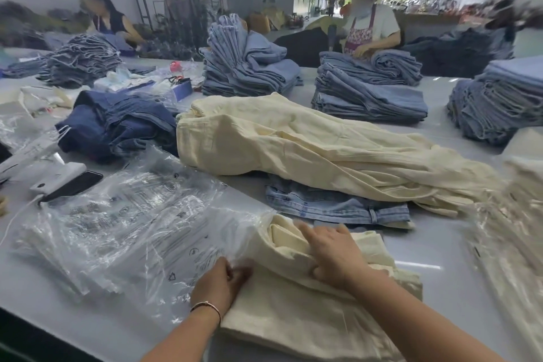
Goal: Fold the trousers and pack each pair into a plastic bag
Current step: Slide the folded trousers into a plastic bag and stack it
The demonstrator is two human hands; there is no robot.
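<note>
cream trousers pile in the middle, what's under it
A pair of light blue jeans lies flat under the unfolded cream trousers, with its near edge sticking out. The rest of the jeans is covered, as is anything else below.

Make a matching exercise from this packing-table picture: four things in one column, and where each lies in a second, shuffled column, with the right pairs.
Things
1. folded cream trousers
2. plastic bag
3. dark phone
4. light blue jeans

Places
A. partly under the unfolded cream trousers
B. on a white device at the table's left
C. under both hands, left hand and right hand
D. on the stack of bags, mouth at the left hand

Pairs: 1-C, 2-D, 3-B, 4-A
</note>
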